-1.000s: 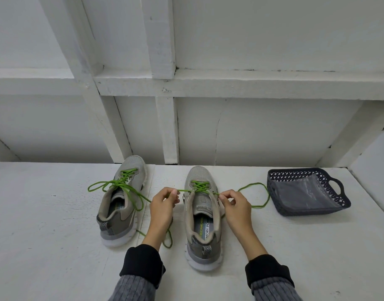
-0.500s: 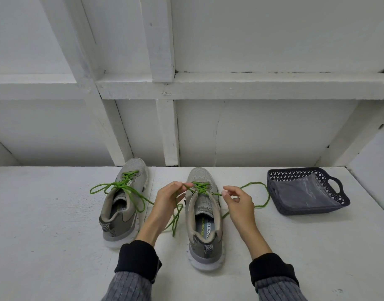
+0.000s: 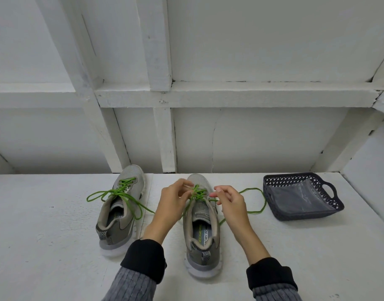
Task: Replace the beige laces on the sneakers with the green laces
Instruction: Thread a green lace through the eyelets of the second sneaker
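both hands are now working right over the top eyelets of the right sneaker point(image 3: 200, 222), where a second ago they were pulling the two ends of the green lace point(image 3: 198, 193) apart to either side of the tongue. the left hand point(image 3: 172, 203) is coming in from 9 o'clock of the eyelets with its fingers curled onto the lace, pinching it at the crossing. the right hand point(image 3: 229, 203) is sitting at 3 o'clock of the crossing; its fingers are blurred and half spread, and i cannot tell whether they are pinching a strand or just letting it go. the free end is looping away toward 3 o'clock on the white shelf point(image 3: 45, 246) and curling back under the right wrist.

judging from this, the tightening pull is over and the tying of the knot is beginning, so the task is nearing its end: the left sneaker point(image 3: 119, 207), at 9 o'clock of the left hand, is already wearing its green lace, ends lying loose.

the dark basket point(image 3: 332, 208) is standing at 3 o'clock, well apart from the shoes. something clear and plastic-looking is lying flat inside it; i cannot tell whether the beige laces are there.
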Tool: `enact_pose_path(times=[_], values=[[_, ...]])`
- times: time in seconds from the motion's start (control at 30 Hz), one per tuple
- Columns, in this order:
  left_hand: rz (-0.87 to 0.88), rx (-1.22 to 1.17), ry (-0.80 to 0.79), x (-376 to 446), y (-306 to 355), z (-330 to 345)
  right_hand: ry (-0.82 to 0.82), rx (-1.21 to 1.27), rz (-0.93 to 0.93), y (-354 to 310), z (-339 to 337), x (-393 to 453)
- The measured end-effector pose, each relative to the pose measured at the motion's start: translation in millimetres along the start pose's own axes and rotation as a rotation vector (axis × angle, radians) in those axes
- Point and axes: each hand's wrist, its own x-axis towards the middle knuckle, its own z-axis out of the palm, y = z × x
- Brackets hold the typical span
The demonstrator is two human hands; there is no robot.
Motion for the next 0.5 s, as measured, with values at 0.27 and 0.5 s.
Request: enact_pose_path(times=[0.27, 0.5], values=[[0.052, -0.010, 0.127, -7.8, 2.9, 10.1, -0.104, 0.022, 0.094, -3.8, 13.9, 0.3], [0.012, -0.110, 0.193, -5.2, -0.8, 10.6, -0.192, 0.036, 0.229, -15.4, 14.2, 6.6]])
